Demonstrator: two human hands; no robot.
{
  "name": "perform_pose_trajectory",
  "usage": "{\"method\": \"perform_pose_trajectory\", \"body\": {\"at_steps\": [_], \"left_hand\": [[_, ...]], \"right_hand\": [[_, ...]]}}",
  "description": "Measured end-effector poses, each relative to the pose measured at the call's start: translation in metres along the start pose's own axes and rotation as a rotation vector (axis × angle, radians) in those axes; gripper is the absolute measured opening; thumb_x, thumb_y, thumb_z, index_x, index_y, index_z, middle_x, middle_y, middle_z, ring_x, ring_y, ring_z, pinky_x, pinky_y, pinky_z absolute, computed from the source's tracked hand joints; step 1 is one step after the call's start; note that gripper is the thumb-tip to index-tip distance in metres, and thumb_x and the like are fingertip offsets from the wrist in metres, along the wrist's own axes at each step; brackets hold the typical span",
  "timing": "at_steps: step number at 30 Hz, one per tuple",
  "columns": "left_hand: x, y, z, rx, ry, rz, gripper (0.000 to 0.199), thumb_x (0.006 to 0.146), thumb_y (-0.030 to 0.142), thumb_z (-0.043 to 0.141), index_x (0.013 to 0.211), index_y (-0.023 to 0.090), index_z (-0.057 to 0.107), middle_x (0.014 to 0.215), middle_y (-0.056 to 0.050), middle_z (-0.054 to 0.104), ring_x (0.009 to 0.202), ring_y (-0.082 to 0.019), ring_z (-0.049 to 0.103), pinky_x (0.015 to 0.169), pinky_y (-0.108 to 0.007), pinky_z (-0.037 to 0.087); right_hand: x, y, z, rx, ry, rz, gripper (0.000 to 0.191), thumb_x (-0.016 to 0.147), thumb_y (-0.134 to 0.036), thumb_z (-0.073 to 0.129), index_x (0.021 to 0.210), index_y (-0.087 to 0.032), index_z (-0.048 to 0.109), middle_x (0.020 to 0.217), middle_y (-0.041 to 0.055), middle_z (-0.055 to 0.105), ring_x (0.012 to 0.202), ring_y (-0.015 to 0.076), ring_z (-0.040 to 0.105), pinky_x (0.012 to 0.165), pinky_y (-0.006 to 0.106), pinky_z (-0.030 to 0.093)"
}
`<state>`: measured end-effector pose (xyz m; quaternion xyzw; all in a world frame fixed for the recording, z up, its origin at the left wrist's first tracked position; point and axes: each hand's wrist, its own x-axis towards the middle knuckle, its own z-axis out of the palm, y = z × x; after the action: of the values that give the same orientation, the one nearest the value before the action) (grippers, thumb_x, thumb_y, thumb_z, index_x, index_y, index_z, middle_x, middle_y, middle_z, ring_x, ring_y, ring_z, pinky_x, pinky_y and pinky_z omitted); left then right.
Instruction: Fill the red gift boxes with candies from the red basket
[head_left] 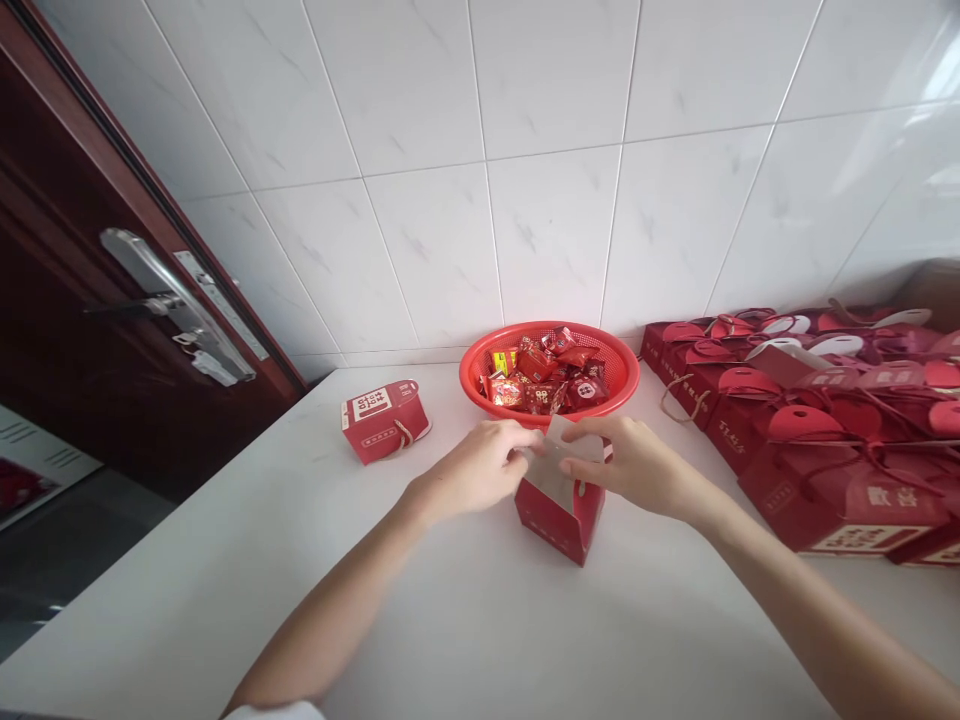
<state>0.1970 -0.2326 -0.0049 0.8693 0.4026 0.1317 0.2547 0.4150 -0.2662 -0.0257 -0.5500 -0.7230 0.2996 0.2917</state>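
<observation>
A small red paper gift box (556, 520) with a pale inside stands upright on the white table, its top flaps raised. My left hand (491, 465) is closed on the box's left upper edge, with the index finger reaching over the opening. From the other side, my right hand (641, 468) grips the right and back flaps between thumb and fingers. What lies inside the box is hidden. Just behind it sits a red plastic basket (474, 388) of wrapped sweets (538, 385), mostly red with one yellow wrapper.
A closed red gift box (386, 420) with a rope handle lies to the left. Many similar red boxes (847, 490) crowd the right side of the table (420, 620). White tiles (420, 230) rise behind, and a dark door with a metal handle (176, 305) stands at left.
</observation>
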Motion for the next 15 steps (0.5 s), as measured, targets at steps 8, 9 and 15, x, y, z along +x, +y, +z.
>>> {"method": "perform_pose_trajectory", "body": {"at_steps": [8,9,15], "left_hand": [[0.004,-0.005,-0.013,-0.023,-0.330,-0.106,0.087,0.071,0.062,0.076,0.145,0.024,0.054,0.143,-0.010,0.060,0.112,-0.032,0.066,0.085,-0.033,0.051],[0.003,-0.007,-0.016,-0.035,-0.358,-0.074,0.092,0.069,0.064,0.077,0.149,0.026,0.050,0.146,-0.009,0.057,0.118,-0.033,0.063,0.090,-0.034,0.051],[-0.001,-0.021,-0.016,0.045,-0.481,0.007,0.124,0.059,0.063,0.084,0.161,0.033,0.020,0.159,-0.006,0.043,0.142,-0.037,0.043,0.107,-0.040,0.044]], "right_hand": [[-0.003,0.010,-0.037,0.010,-0.341,0.001,0.076,0.071,-0.047,0.079,0.141,-0.028,0.058,0.131,0.0108,0.064,0.091,0.0234,0.067,0.070,0.029,0.054],[-0.003,0.013,-0.041,-0.006,-0.374,0.024,0.088,0.068,-0.049,0.081,0.148,-0.029,0.050,0.134,0.0123,0.061,0.096,0.0254,0.067,0.072,0.030,0.054],[-0.003,0.021,-0.049,-0.236,-0.560,0.195,0.122,0.059,-0.062,0.084,0.160,-0.032,0.022,0.134,0.0143,0.061,0.105,0.0332,0.066,0.084,0.038,0.053]]}}
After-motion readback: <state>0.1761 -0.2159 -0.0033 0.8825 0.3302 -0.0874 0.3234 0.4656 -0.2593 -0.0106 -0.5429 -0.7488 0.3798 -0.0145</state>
